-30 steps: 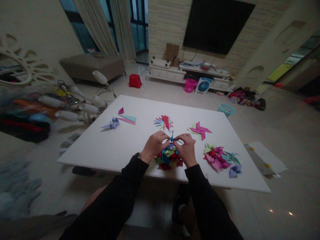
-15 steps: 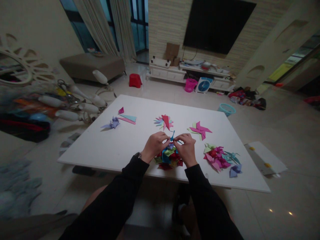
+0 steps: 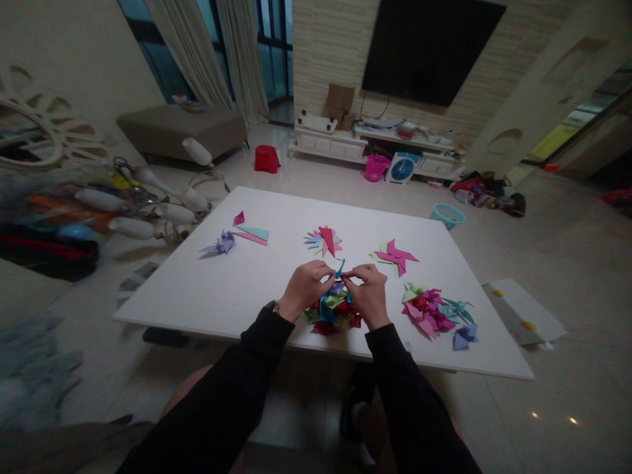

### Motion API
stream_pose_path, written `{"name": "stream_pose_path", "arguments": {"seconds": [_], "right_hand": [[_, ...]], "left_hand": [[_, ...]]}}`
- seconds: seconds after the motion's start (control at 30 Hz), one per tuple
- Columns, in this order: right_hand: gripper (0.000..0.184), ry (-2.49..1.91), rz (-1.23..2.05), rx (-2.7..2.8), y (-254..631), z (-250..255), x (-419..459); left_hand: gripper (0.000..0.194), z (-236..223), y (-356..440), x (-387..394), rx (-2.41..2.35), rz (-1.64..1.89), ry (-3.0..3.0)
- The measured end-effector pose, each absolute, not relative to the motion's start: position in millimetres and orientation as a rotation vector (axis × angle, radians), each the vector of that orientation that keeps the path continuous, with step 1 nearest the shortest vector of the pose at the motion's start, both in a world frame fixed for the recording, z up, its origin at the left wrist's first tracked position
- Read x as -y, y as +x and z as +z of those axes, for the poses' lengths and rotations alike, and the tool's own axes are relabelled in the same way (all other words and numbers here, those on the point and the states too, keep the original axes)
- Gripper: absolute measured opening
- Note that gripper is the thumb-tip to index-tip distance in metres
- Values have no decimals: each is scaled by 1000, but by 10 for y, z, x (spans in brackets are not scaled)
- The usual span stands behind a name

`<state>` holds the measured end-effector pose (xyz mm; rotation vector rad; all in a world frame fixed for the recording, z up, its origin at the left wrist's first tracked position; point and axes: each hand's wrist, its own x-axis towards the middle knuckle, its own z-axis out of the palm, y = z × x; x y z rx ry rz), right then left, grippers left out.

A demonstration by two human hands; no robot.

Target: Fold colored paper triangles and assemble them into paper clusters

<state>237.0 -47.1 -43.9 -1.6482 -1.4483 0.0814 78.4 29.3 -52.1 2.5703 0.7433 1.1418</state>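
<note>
Between my fingertips is a small blue origami crane (image 3: 340, 269), its thin neck pointing up. My left hand (image 3: 309, 286) pinches it from the left side. From the right, my right hand (image 3: 366, 289) pinches the other side. Right below lies a heap of folded cranes (image 3: 332, 311) in green, red and blue, partly covered by my hands. Beyond the hands sits a fan of folded paper strips (image 3: 322, 241) with a red one on top. Pink folded paper pieces (image 3: 395, 256) lie crossed over pale green ones farther right.
A pile of pink, green and teal cranes (image 3: 430, 312) rests at the right of the white table (image 3: 237, 283), beside a lilac crane (image 3: 465, 337). Lilac folded pieces (image 3: 226, 242) and flat strips (image 3: 254, 233) lie at the left. A lamp (image 3: 172, 212) stands off the left edge.
Both hands stay in place around the blue crane. The thin paper that stuck out to its right no longer shows clearly; otherwise little differs.
</note>
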Motion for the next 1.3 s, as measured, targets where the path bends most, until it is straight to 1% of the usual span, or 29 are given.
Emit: {"name": "stream_pose_path", "arguments": {"seconds": [1.3], "right_hand": [[9, -1660, 121, 1479, 2373, -449, 466]], "left_hand": [[6, -507, 798, -266, -767, 1076, 2561]]}}
